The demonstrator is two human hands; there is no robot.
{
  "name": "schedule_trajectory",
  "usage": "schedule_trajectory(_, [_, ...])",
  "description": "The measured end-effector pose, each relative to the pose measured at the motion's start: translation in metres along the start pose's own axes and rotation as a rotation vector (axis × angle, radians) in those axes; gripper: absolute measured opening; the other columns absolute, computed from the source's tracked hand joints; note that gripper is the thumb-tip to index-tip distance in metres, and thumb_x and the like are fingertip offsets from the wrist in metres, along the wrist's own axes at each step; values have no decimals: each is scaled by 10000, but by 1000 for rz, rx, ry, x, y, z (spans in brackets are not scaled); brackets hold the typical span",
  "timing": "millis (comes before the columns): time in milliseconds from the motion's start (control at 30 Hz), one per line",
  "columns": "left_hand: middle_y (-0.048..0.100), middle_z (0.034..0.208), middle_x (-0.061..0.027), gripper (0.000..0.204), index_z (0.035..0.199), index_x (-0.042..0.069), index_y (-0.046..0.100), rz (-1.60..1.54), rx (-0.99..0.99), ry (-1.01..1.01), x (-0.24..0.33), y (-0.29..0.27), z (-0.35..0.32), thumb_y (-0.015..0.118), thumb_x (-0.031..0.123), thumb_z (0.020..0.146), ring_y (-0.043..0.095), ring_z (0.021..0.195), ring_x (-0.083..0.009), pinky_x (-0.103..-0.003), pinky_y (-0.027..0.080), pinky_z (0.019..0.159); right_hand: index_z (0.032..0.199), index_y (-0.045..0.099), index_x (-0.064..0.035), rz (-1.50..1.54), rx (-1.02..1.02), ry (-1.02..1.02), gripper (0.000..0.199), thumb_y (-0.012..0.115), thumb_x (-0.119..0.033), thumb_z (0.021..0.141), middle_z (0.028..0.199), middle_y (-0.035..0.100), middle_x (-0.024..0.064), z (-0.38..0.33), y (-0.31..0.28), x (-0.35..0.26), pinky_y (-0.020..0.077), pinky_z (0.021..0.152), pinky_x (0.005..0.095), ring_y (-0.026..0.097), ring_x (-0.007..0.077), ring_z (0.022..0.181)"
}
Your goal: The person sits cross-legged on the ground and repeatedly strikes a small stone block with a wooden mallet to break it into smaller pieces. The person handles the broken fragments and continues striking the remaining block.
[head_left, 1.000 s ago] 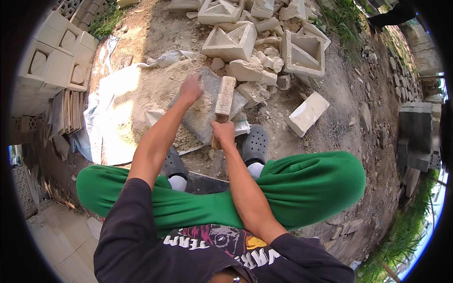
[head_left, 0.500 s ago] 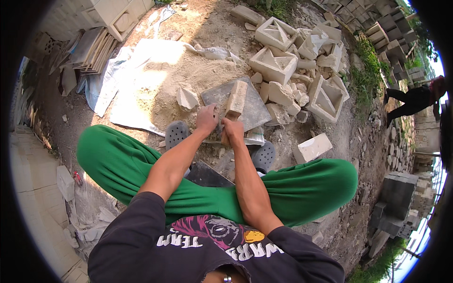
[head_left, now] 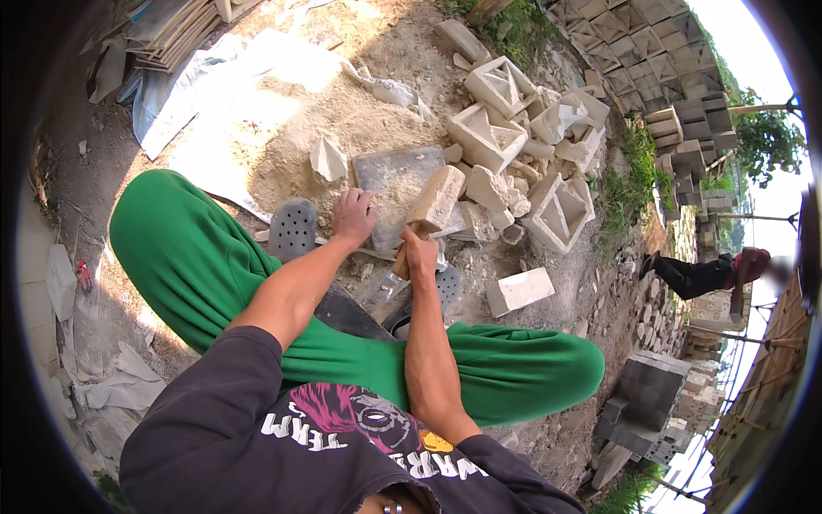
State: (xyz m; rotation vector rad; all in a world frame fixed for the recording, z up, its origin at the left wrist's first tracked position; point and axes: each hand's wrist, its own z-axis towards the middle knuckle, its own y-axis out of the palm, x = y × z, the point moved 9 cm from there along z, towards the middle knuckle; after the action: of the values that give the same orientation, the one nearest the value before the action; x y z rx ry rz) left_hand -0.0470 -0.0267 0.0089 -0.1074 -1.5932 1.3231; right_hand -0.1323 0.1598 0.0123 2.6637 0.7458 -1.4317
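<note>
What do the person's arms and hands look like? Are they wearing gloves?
No gloves: the left hand and right hand are both bare, with ordinary fingers. I see no watch or bracelet on the wrists. The forearms are bare too. Above them are the shirt's short, dark grey sleeves, plain, with no picture that I can see on them.

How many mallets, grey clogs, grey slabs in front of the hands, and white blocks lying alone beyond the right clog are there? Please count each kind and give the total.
Mallet: 1, in the right hand
Clogs: 2
Slab: 1
White block: 1
Total: 5
</note>
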Motion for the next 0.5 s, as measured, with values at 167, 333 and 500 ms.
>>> schedule_trajectory(167, [582,1125,-76,337,1184,124,634,-27,32,-66,-7,1,8,648,249,872,533,1119,-285,-431,419,980,873,648,22,-259,-102,-59,237,720,-173,757,655,631,96,0,6,21,515,506,345,631,205,525])
schedule_trajectory(333, [587,1128,-112,327,1169,115,630,-93,99,-138,-26,1,15,656,264,879,567,1076,-329,-436,458,932,855,659,34,-413,-247,-44,260,728,-188,738,685,657,101,-15,17,17,523,535,347,646,199,557])
schedule_trajectory(500, [600,1089,-122,293,1147,121,631,-142,66,-267,-26,4,11,648,281,902,605,989,-346,-452,497,849,892,701,34,-472,-226,-10,368,735,-273,690,740,703,130,7,11,38,545,624,363,691,225,636])
